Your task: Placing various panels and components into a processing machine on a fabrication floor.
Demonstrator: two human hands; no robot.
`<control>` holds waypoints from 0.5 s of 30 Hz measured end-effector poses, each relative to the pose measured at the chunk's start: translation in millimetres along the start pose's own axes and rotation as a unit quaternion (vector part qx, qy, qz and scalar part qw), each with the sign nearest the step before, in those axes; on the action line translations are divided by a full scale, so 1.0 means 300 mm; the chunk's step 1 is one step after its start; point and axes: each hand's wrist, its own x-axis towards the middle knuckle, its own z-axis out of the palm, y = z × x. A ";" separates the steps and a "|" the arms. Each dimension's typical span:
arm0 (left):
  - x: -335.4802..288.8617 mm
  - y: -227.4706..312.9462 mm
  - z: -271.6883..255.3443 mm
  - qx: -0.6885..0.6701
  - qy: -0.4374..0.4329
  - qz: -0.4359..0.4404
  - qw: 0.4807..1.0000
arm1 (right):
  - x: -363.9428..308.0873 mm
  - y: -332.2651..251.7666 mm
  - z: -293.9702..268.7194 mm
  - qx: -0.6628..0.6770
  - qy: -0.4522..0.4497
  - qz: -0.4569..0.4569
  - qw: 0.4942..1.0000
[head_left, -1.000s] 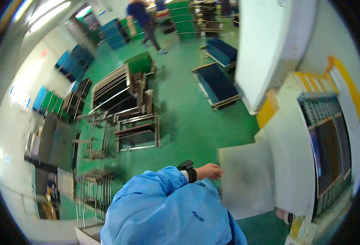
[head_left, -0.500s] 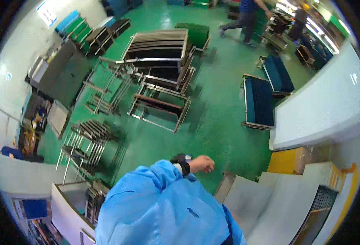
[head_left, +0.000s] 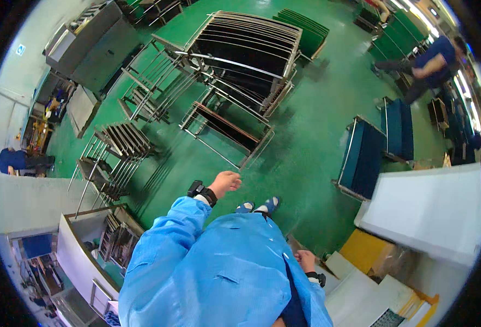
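Observation:
My left hand (head_left: 225,184) hangs out in front of me over the green floor, its fingers loosely bent and apart, with nothing held. A black wristband with a small dark device (head_left: 202,192) sits on that wrist. Closer to my body on the right, my right hand (head_left: 306,260) is curled in beside my blue gown (head_left: 224,261), and nothing shows in it. It also wears a dark band (head_left: 318,278). Nearest ahead of my left hand is a metal-framed rack cart (head_left: 227,128) with thin upright panels.
A large rack of dark panels (head_left: 246,49) stands ahead, nested metal trolleys (head_left: 120,147) to the left. Blue carts (head_left: 363,155) and a white sloping panel (head_left: 425,204) are at right. One person (head_left: 434,60) walks at far right; another (head_left: 14,159) bends at far left.
My view has moved forward and tilted down, so my feet and right hand now show. My left hand has swung forward and left. The person at far right has come nearer.

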 end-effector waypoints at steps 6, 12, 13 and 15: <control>0.003 0.126 -0.147 -0.104 0.096 0.022 0.990 | 0.403 -0.221 -0.076 0.071 -0.107 0.026 0.991; 0.000 0.330 -0.250 -0.142 0.158 0.083 0.974 | 0.540 -0.781 0.161 -0.169 -0.068 -0.101 0.978; 0.011 0.357 -0.269 -0.154 0.162 0.089 0.971 | 0.570 -0.833 0.191 -0.170 -0.071 -0.096 0.978; 0.056 0.397 -0.318 -0.174 0.159 0.098 0.967 | 0.627 -0.952 0.241 -0.172 -0.061 -0.139 0.973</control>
